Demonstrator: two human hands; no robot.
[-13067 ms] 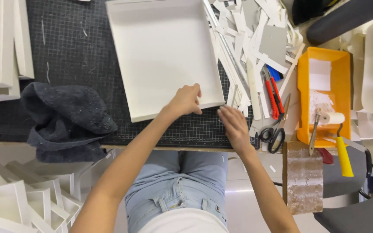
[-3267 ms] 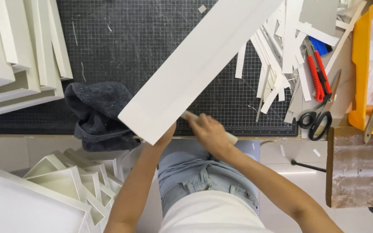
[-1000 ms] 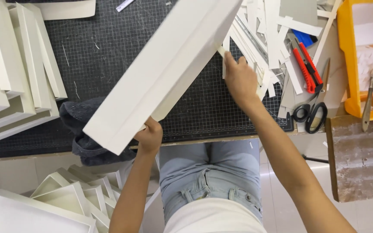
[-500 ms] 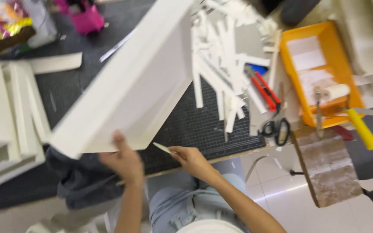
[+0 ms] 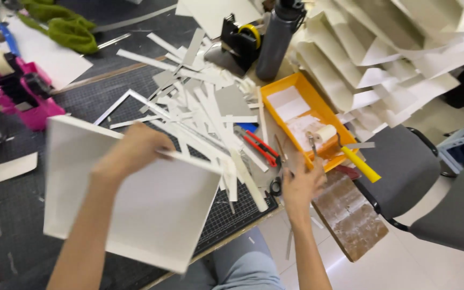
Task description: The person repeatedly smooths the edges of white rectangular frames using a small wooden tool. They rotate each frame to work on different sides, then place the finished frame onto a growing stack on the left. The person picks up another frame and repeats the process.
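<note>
Seen from above, a seated person's knees in blue jeans (image 5: pixel 248 266) show at the bottom centre. The left hand (image 5: pixel 135 147), centre left of the frame, grips the upper edge of a white shallow box lid (image 5: pixel 135 198), fingers curled over its rim, holding it flat above the dark cutting mat (image 5: pixel 232 215). Half a second ago the lid was tilted up on edge and the right hand sat low near the body; now the lid lies level, and the right hand (image 5: pixel 302 185) has moved to the right of centre, well apart from the lid. It reaches toward black-handled scissors (image 5: pixel 276 185) just beside it on the table; the blur hides whether its fingers are spread or closed on anything. So the lid rests in one hand alone while the other goes among the tools. Farther up lie a red box cutter (image 5: pixel 261 147), a heap of white card strips (image 5: pixel 205 107) and an orange tray (image 5: pixel 302 121) holding a yellow-handled roller (image 5: pixel 350 158). At the top stand a black tape dispenser (image 5: pixel 240 40) and a grey bottle (image 5: pixel 275 37); a pink dispenser (image 5: pixel 20 94) sits upper left.
</note>
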